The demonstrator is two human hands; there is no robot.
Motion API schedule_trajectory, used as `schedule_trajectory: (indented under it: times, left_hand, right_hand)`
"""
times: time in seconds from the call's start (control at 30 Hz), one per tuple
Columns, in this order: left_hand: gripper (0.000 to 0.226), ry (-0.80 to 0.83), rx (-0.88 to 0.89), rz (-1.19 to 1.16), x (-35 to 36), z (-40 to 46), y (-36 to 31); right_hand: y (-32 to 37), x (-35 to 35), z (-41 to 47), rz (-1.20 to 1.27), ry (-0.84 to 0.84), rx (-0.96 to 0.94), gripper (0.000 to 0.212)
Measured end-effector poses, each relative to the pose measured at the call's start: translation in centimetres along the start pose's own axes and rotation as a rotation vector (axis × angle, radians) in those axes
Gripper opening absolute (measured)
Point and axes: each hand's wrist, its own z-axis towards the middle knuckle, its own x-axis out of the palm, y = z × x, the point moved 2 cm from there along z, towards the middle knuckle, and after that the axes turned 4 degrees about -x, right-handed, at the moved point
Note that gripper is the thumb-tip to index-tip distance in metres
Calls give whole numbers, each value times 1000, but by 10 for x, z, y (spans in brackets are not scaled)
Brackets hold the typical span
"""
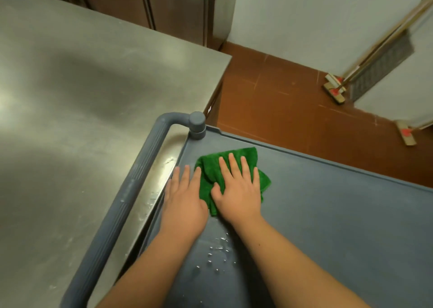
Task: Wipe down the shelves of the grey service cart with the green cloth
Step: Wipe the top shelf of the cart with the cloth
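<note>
Because the bunched, plush green microfibre cloth point(232, 181) is soft, light and probably damp, it should slide best under a flat palm rather than a pinch, with pressure kept over its middle so the loose edges do not fold under. It lies on the top shelf of the grey plastic service cart point(328, 214), near the corner post. The right hand point(237, 190) presses on it with fingers spread; the left hand point(184, 197) rests flat just beside it, fingers straight, touching its edge. Water droplets point(216, 253) sit nearer the person, between the forearms. The brushed steel worktop point(93, 85) stands just beyond the cart's ribbed grey handle point(131, 190).
</note>
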Motion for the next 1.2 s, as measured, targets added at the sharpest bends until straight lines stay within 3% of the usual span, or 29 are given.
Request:
schedule_trajectory:
  times: [0.27, 0.53, 0.7, 0.93, 1.03, 1.2]
  left_hand:
    - [75, 81, 114, 44, 57, -54, -121]
    - [75, 151, 284, 31, 150, -139, -316]
    - [75, 189, 339, 47, 170, -167, -373]
    - [74, 178, 278, 76, 161, -178, -343]
    - [74, 170, 218, 62, 150, -181, -304]
    - [71, 123, 161, 23, 126, -179, -239]
  right_hand:
    - [-166, -34, -92, 4, -33, 144, 74]
    - [-394, -90, -215, 23, -55, 374, 73]
    - [-496, -123, -282, 17, -74, 520, 69]
    - [-490, -113, -315, 139, -233, 487, 62]
    - [-451, -101, -303, 190, -304, 495, 60]
    - [-354, -73, -271, 174, -268, 398, 59]
